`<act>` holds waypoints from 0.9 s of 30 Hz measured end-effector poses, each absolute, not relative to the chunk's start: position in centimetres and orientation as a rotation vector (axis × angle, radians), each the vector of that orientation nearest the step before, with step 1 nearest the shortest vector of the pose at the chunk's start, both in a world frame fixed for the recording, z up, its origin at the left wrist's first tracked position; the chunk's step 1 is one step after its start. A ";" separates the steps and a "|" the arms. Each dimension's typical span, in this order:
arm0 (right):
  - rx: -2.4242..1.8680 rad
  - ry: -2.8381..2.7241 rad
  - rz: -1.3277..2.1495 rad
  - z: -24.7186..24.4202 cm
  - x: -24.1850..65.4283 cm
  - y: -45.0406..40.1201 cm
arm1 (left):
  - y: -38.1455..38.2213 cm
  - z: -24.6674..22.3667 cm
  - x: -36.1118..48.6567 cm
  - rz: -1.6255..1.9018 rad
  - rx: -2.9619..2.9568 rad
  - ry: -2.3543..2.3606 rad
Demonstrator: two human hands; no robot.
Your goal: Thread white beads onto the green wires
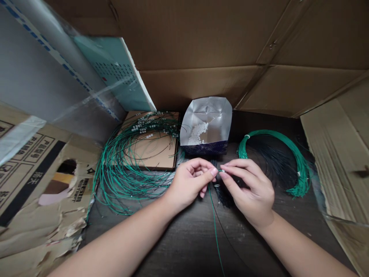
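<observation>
My left hand (193,180) pinches the end of a green wire (213,215) between thumb and forefinger. The wire hangs down toward the front edge, with a thin dark wire beside it. Close to its right, my right hand (250,186) holds a small white bead (222,171) between thumb and fingertips, at the wire's tip. Whether the wire passes through the bead is too small to tell. Just behind the hands stands an open silver-lined pouch (215,115) with many white beads (198,132) inside.
Green wires (115,173) with white pieces lie looped over a cardboard box (150,154) at left. A tied green wire bundle (301,173) curves at right, near dark wires (276,157). Cardboard walls (201,34) enclose the dark table (184,238).
</observation>
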State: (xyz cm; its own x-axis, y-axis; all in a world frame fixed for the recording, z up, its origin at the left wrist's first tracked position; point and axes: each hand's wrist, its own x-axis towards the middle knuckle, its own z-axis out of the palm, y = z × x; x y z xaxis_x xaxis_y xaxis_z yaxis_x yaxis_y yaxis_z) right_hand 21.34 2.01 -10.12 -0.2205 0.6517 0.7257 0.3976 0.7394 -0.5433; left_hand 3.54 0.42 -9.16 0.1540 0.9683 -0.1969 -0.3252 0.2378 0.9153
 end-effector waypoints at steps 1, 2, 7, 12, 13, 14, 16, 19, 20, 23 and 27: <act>-0.812 -1.850 0.291 -10.1 21.3 2.0 | 0.4 -9.1 3.6 1.106 0.853 0.974; -0.810 -1.850 0.289 -10.1 21.4 2.0 | 0.4 -9.1 3.6 1.103 0.858 0.976; -0.790 -1.869 0.280 -10.0 21.3 2.0 | 0.3 -9.1 3.7 1.103 0.868 0.975; -0.774 -1.889 0.282 -10.0 21.3 2.1 | 0.4 -9.2 3.7 1.114 0.859 0.970; -0.774 -1.890 0.282 -9.9 21.3 2.1 | 0.4 -9.1 3.7 1.114 0.858 0.971; -0.775 -1.890 0.282 -9.9 21.3 2.1 | 0.4 -9.1 3.7 1.117 0.857 0.973; -0.779 -1.888 0.282 -9.9 21.3 2.0 | 0.4 -9.1 3.7 1.125 0.850 0.982; -0.787 -1.883 0.280 -9.9 21.3 2.0 | 0.5 -9.1 3.7 1.129 0.849 0.985; -0.791 -1.880 0.276 -9.9 21.3 1.9 | 0.5 -9.1 3.7 1.127 0.853 0.983; -0.809 -1.856 0.235 -9.9 21.4 1.9 | 0.5 -9.2 3.7 1.127 0.862 0.980; -0.833 -1.802 0.191 -9.9 21.4 2.0 | 0.6 -9.5 3.7 1.154 0.848 0.973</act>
State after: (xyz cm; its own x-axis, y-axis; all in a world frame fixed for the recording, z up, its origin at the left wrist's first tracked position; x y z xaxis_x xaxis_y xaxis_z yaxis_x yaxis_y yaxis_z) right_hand 21.40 1.98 -9.91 -0.1647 0.6196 0.7674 0.4448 0.7411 -0.5029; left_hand 3.66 0.58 -9.47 0.1183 0.9772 -0.1763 -0.3384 0.2066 0.9180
